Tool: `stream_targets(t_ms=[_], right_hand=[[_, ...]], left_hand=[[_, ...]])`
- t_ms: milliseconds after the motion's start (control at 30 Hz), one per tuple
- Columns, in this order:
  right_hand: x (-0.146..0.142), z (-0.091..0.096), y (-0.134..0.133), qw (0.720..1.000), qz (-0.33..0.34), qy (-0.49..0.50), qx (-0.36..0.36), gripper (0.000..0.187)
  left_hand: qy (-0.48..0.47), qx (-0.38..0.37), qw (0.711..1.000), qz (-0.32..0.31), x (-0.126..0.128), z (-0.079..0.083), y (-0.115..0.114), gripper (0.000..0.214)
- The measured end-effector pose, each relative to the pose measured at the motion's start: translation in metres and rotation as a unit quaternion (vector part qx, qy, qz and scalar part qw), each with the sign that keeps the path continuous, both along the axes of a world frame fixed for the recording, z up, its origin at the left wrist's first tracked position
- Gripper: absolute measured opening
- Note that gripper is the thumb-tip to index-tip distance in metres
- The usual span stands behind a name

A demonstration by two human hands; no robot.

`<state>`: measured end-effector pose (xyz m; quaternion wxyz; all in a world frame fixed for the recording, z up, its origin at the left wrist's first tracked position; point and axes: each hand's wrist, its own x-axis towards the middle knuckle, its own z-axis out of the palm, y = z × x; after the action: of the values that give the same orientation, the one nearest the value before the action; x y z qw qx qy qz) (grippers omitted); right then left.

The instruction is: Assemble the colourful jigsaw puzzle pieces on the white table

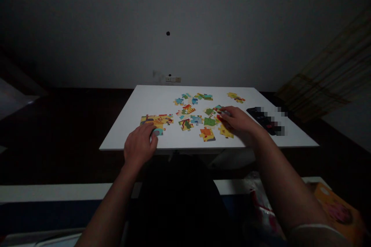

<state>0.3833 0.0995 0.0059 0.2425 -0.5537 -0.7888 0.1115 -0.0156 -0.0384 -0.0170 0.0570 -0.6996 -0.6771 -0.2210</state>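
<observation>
Bare forearms (pixel 285 177) reach forward from the bottom of the view, past a crumpled plastic bag (pixel 263 208) and an orange printed box (pixel 336 208) low on the right. Both hands are over a white desk (pixel 124 139). The left hand (pixel 139 144) rests at the near edge of a joined block of jigsaw pieces (pixel 156 119), its grip curled with the fingers (pixel 152 133) touching the block's lower end; whether they pinch a piece, I cannot tell. The right hand (pixel 236 119) lies over the loose pieces (pixel 210 122) right of the middle, its grip curved downward, with the fingertips (pixel 222 112) on a small cluster of them, and any pinch is hidden. More colourful pieces lie scattered between the hands and toward the far edge, and a joined pair (pixel 236 97) sits apart at the far right. Just beyond the right hand lies a black object (pixel 262 120), partly pixelated. A wall socket panel (pixel 173 79) sits behind the desk.
</observation>
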Motion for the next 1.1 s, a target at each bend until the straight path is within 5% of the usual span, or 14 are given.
stream_targets(t_ms=[100,267,1100], right_hand=[[0.015,-0.011,-0.036,0.998,0.038,-0.041,0.028,0.037],[0.018,-0.033,-0.065,0.996,-0.008,-0.046,0.079,0.039],[0.017,-0.032,-0.065,0.996,-0.05,-0.042,0.055,0.037]], left_hand=[[0.002,0.0,1.0,0.002,0.0,-0.001,0.002,0.036],[0.005,-0.001,1.0,0.018,0.002,-0.001,0.003,0.036],[-0.012,0.03,0.999,0.034,0.002,-0.01,-0.004,0.039]])
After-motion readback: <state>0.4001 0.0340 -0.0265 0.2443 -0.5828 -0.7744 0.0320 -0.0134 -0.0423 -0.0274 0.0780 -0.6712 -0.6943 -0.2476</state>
